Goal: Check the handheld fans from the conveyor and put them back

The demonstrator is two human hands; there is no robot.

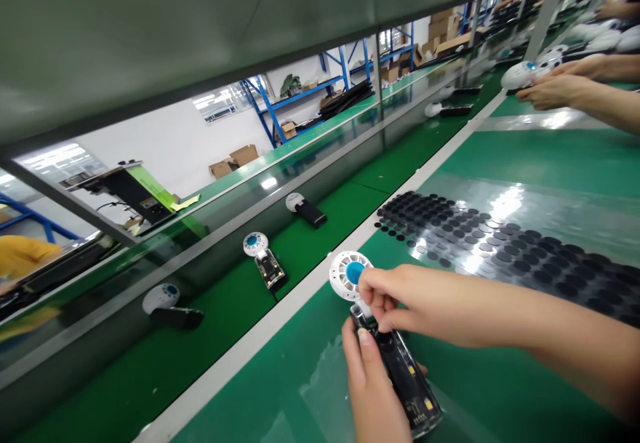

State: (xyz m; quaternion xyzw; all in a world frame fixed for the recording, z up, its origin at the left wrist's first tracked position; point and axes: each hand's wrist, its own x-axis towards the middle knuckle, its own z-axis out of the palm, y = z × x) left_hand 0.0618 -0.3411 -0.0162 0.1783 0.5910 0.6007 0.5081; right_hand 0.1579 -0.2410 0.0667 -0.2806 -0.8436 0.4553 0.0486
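A handheld device with a black body [413, 393] and a white fan-like head [340, 277] was held just above the near edge of a green workbench [260, 396], tilted, its blue centre [354, 271] facing up. The lower body was gripped by the left hand [370, 383], its fingers wrapped around the casing; the fingers of the right hand [400, 296] were closed and drawn in beside the neck, though whether anything small was pinched there could not be told.

By appearance, the unit was judged light, stiff and rather slick, best held by the long sides of the body; the slim neck, slotted head and visible circuitry looked fragile and ill-suited to pressure.

Black discs [504, 256] were spread in rows on the bench to the right. Beyond a pale rail [280, 313], similar units [270, 271] were seen lying apart along a darker green belt [200, 369]. A white-headed piece [517, 76] was held farther up the line in a co-worker's hands [555, 89]. Blue shelving [305, 98] and cardboard boxes [245, 155] were visible in the background.
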